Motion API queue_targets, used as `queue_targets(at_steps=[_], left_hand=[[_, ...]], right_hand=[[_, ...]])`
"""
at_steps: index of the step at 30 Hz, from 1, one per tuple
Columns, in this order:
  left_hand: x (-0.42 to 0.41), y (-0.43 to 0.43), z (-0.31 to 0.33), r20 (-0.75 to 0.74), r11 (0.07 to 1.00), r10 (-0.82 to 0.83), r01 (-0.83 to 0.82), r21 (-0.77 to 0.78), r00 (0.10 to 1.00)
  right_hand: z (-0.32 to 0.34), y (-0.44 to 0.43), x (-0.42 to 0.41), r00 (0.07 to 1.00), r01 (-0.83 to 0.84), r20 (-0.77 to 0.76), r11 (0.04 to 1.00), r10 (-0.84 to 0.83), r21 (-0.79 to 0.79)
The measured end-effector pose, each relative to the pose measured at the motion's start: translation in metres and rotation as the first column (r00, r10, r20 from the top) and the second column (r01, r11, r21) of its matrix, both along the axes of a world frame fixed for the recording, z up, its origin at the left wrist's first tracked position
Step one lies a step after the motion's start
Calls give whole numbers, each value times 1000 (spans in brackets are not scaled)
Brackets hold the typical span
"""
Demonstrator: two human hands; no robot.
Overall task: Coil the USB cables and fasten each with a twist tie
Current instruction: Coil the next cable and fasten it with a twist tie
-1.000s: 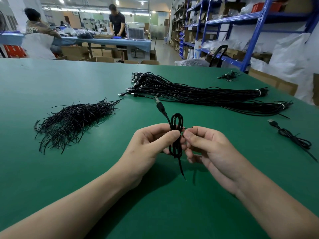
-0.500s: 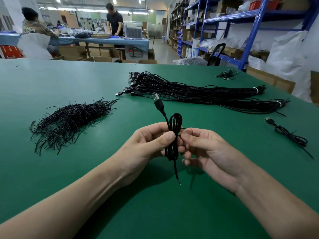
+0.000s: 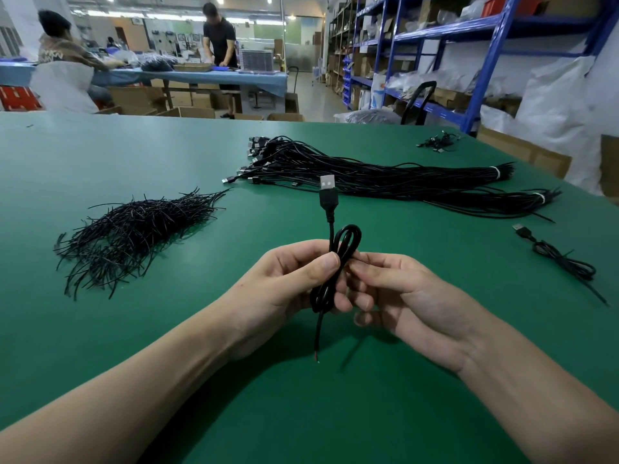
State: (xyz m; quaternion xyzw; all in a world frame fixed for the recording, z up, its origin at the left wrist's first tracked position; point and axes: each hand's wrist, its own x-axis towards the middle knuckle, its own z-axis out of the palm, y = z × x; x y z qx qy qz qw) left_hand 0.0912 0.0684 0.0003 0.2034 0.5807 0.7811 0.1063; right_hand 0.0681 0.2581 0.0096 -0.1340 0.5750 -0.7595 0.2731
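My left hand (image 3: 284, 279) grips a coiled black USB cable (image 3: 345, 242) at its middle, thumb pressed across the strands. The USB plug (image 3: 327, 190) sticks up above the coil and a loose bare end hangs below. My right hand (image 3: 402, 296) pinches a thin black twist tie (image 3: 363, 261) at the coil's right side. A heap of black twist ties (image 3: 134, 229) lies to the left on the green table (image 3: 100, 329). Two bundles of uncoiled USB cables (image 3: 385, 182) lie behind.
One coiled, tied cable (image 3: 566, 259) lies at the right. A small tangle of cables (image 3: 438, 142) sits at the far right table edge. Beyond the table stand blue shelving (image 3: 485, 55), cardboard boxes, and two people at another table.
Both hands have lifted the coil slightly and turned it more upright, so the plug now points straight up. The grip on the cable and tie stays the same.
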Motion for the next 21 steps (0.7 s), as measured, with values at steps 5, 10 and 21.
queue_targets(at_steps=[5,10,21], left_hand=[[0,0,0,-9,999,10,-10,-31,1000],[-2,1,-1,20,995,103,-103,-12,994],[-4,3,-7,-24,956,277,-278,-88,960]], right_hand=[[1,0,1,1000,-25,-7,1000,25,9],[-1,-1,0,999,-33,-1,999,33,6],[-5,-7,1,762,450,-585,877,-277,170]])
